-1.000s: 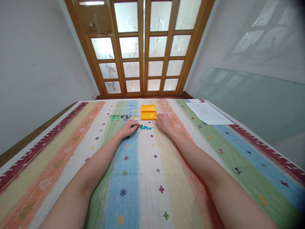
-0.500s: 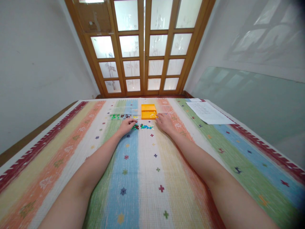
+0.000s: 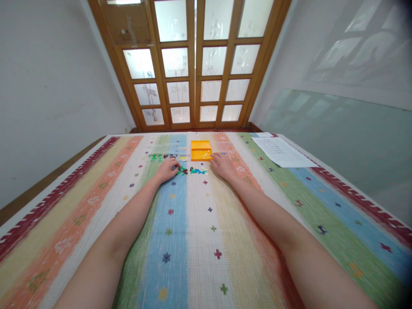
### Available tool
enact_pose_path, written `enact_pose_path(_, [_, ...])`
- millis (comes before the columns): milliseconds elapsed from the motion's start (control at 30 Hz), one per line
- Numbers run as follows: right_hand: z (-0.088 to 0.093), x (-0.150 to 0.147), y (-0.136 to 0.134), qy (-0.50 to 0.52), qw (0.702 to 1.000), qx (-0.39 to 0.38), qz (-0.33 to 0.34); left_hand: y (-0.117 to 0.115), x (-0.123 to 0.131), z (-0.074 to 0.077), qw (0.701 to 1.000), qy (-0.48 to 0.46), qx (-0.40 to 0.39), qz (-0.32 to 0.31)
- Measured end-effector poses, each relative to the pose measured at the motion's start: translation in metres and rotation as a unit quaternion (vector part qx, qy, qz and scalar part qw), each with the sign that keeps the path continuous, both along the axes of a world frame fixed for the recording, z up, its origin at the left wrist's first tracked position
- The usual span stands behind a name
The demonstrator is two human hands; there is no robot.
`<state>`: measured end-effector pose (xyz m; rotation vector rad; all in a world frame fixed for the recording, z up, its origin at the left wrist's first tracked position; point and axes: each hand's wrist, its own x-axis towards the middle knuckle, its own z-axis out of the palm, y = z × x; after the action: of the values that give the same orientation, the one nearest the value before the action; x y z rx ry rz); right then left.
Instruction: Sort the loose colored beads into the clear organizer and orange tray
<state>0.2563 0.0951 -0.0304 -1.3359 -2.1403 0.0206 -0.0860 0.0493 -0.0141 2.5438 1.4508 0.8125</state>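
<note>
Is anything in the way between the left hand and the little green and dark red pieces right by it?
No, nothing visible is in the way. The left hand's fingers are right at the green and dark red pieces. The mostly blue pile lies on their other side.

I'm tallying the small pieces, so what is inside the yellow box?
Small whitish pieces lie in the nearer section of the yellow box, too small to count. The right hand overlaps its right edge; anything beneath is hidden.
</note>
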Motion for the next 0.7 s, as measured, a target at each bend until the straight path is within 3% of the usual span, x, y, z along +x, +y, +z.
enact_pose_path(533, [0.0066, -0.0019, -0.0050, -0.027, 0.999, -0.021, -0.002, 0.0045, -0.0076, 0.0001, 0.995, -0.025, -0.044, -0.080])
enact_pose_path(700, [0.0046, -0.0012, -0.0035, -0.023, 1.000, -0.019, 0.002, 0.0030, -0.0041, 0.0003, 0.995, -0.034, -0.049, -0.074])
